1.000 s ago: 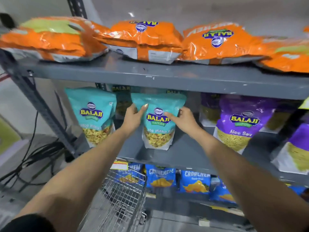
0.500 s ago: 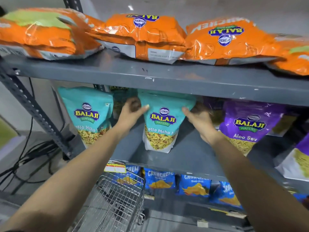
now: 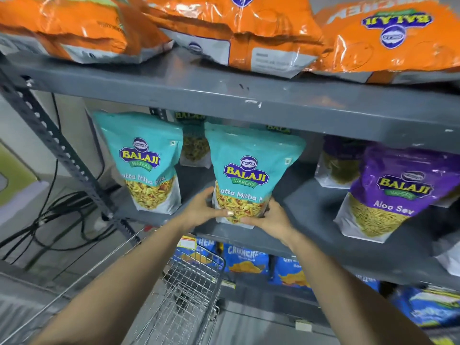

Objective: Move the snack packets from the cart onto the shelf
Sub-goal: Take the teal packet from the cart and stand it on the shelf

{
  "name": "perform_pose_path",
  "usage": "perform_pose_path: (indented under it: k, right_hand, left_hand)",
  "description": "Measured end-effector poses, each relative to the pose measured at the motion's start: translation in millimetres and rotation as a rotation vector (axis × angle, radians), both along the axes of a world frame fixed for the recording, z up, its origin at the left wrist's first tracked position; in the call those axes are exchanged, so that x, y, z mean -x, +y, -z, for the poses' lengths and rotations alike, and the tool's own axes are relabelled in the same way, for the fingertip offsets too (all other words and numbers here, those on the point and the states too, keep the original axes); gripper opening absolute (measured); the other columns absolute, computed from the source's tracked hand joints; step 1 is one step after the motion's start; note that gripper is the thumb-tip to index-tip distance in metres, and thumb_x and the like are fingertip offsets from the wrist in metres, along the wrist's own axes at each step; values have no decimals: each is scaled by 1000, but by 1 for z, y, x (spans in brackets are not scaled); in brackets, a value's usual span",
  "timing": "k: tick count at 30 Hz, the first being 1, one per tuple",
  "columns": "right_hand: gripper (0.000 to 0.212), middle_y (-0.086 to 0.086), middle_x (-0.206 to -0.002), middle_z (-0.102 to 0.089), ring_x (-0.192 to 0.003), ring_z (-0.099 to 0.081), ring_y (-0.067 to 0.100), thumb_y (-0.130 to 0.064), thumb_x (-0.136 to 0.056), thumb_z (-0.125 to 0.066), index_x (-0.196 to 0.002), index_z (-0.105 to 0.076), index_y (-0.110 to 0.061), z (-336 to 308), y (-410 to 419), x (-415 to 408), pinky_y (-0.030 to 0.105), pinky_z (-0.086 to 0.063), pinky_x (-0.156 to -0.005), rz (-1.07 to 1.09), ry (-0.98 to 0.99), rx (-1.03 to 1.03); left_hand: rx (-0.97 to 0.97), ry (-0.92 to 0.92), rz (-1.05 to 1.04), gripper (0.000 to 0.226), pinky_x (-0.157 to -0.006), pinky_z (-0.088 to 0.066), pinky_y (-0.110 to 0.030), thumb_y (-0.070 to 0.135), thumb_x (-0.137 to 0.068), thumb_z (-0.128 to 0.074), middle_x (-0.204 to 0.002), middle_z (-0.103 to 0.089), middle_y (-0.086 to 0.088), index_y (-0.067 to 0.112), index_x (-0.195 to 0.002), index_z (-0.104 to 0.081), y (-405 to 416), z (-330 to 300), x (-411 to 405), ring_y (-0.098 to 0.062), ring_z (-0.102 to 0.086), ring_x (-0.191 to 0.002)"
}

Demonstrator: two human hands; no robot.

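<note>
Since the earlier frame my hands have slid from the packet's upper sides down to its base. On the grey shelf [image 3: 311, 215] the teal packet [image 3: 249, 175] stands upright, above the cart [image 3: 189, 295]. My left hand [image 3: 201, 207] and right hand [image 3: 271, 217] close their grip around its bottom corners.

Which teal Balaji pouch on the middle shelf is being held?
The right teal pouch, gripped at its base by both hands; the left teal pouch stands untouched.
</note>
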State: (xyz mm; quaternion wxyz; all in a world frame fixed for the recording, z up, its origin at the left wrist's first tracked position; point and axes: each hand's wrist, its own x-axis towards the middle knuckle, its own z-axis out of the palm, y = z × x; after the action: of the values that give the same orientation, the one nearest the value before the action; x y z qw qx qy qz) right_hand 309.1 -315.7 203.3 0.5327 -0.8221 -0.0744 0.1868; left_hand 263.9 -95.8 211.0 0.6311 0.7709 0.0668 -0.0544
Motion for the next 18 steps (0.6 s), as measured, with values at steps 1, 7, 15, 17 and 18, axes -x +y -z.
perform_pose_path:
  k: [1,7,15,17,18]
  right_hand:
    - [78,-12,-114,-70,-102,-66,5,-32,-50,-94,-117,-55,-29,-1,3,5,33,-57,-91,6,-9,-5]
    - [86,-13,-115,-70,-104,-67,7,-41,-44,-94,-118,-54,-30,0,1,13,40,-56,-94,12,6,4]
    - [100,-15,-120,-58,-119,-58,15,-36,-53,-93,-134,-33,-30,-5,-5,22,39,-49,-102,-6,28,-22]
    - [113,-7,-126,-51,-122,-52,15,-28,-57,-92,-144,-21,-30,-4,-15,26,35,-46,-102,-6,40,-66]
    - [120,-3,-128,-47,-124,-49,15,-24,-57,-92,-149,-15,-29,-3,-22,28,34,-45,-103,5,40,-94]
  left_hand:
    - [14,-4,-8,51,-72,-54,-14,5,-70,-81,-108,-69,14,26,-110,-59,1,-1,4,6,-65,-95]
    - [27,15,-17,51,-71,-51,-8,6,-70,-81,-108,-67,12,22,-113,-58,-3,-5,15,4,-60,-99]
    - [-10,29,-129,97,-95,-43,-30,20,-66,-86,-130,-47,9,21,-145,-30,-13,-6,31,-12,-47,-120]
    - [-69,-48,-327,89,-90,-42,-28,22,-62,-88,-118,-46,5,16,-134,-36,-20,-3,42,-13,-47,-108]
    - [-88,-107,-403,76,-83,-41,-23,22,-61,-89,-107,-47,4,14,-120,-41,-25,-2,48,-11,-48,-97]
